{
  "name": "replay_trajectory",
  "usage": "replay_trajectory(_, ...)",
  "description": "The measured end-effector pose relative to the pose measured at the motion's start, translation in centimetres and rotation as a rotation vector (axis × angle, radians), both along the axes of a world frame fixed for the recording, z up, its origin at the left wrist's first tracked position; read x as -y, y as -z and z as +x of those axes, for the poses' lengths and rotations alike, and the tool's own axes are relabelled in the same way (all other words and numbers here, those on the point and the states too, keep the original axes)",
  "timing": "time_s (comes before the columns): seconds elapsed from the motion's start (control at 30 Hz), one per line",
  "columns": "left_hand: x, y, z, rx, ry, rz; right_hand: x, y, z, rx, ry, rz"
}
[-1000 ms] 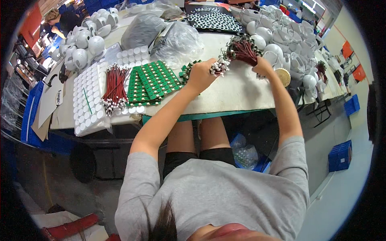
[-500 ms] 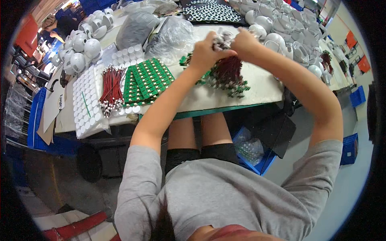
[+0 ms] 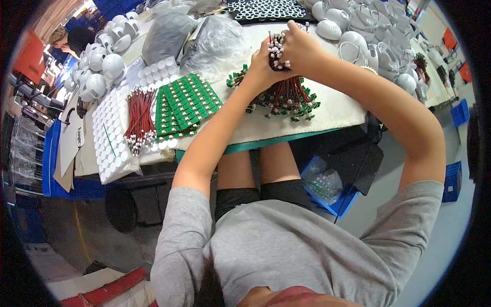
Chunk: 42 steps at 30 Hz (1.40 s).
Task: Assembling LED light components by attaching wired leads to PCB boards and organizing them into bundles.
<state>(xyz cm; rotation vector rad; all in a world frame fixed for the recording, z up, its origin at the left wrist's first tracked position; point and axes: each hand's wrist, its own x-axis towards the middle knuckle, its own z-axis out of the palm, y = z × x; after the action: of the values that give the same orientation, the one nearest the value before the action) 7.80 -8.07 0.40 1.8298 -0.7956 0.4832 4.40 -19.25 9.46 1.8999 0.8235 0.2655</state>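
Note:
Both my hands are wrapped round a thick bundle of dark red wires (image 3: 286, 88) over the far middle of the table. White connectors (image 3: 276, 48) poke up between my left hand (image 3: 262, 69) and my right hand (image 3: 303, 51). At the bundle's lower end, small green circuit boards (image 3: 302, 110) fan out above the tabletop. Left of my left forearm lie overlapping green circuit board panels (image 3: 186, 102). Beside those panels is a loose pile of red wires (image 3: 140, 115) with white ends. My fingertips are partly hidden behind the bundle.
Sheets of white discs (image 3: 106, 138) cover the table's left part. Clear plastic bags (image 3: 215, 43) sit at the back. White domed shells are heaped at left (image 3: 97, 71) and right (image 3: 353, 46). A black tray (image 3: 266, 10) holds white rings. Below the table, a blue bin (image 3: 345, 202) contains bagged parts.
My hands have drawn closer together round the wire bundle, and its connectors now stand up in a clearer cluster. The view has shifted slightly.

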Motion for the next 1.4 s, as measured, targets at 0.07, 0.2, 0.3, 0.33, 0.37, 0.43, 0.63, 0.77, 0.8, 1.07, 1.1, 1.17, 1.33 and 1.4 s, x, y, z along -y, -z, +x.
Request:
replay_trajectory(0.07,-0.3,0.3,0.6,-0.122,0.083,0.019,0.4,0.3,0.1,0.074,-0.021,0.062)
replay_trajectory(0.2,-0.6,0.6,1.4,-0.107,0.135,0.106,1.5,0.7,-0.6,0.159,-0.119,0.187)
replay_trajectory(0.3,-1.0,-0.9,1.1,-0.298,0.254,0.143,3.1,1.0,-0.6,0.264,-0.292,0.444)
replay_trajectory(0.33,-1.2,-0.8,1.4,-0.299,0.252,0.142,3.6,0.8,-0.3,0.21,-0.382,0.533)
replay_trajectory(0.37,-1.3,-0.7,1.8,-0.331,0.304,0.13,4.2,0.7,0.0,0.155,-0.472,0.621)
replay_trajectory(0.43,-1.2,-1.0,2.0,-0.361,0.361,0.116,5.2,0.7,0.4,0.089,-0.559,0.707)
replay_trajectory(0.63,-0.1,-2.0,2.1,-0.238,0.407,0.182,5.2,2.8,0.9,-0.169,-0.558,1.203)
replay_trajectory(0.77,0.0,-1.8,2.5,-0.339,0.616,0.1,4.9,3.2,2.1,-0.255,-0.611,1.264)
replay_trajectory(0.8,0.0,-2.2,2.1,-0.331,0.588,0.137,4.8,3.1,2.3,-0.252,-0.637,1.272)
replay_trajectory(1.07,1.1,-1.6,2.7,-0.289,0.533,0.07,4.5,2.4,1.6,-0.177,-0.568,1.324)
replay_trajectory(1.1,1.3,-2.1,2.1,-0.29,0.472,0.071,4.4,1.7,0.4,-0.11,-0.536,1.325)
replay_trajectory(1.17,1.4,-1.6,2.5,-0.237,0.441,0.075,4.7,0.3,-1.9,-0.155,-0.45,1.389)
replay_trajectory(1.33,1.0,-0.8,2.7,-0.126,0.347,0.158,7.4,3.4,-7.1,-0.28,0.147,1.572)
replay_trajectory(1.4,1.4,-0.6,2.6,-0.189,0.357,0.129,8.1,6.5,-7.8,-0.563,0.486,1.603)
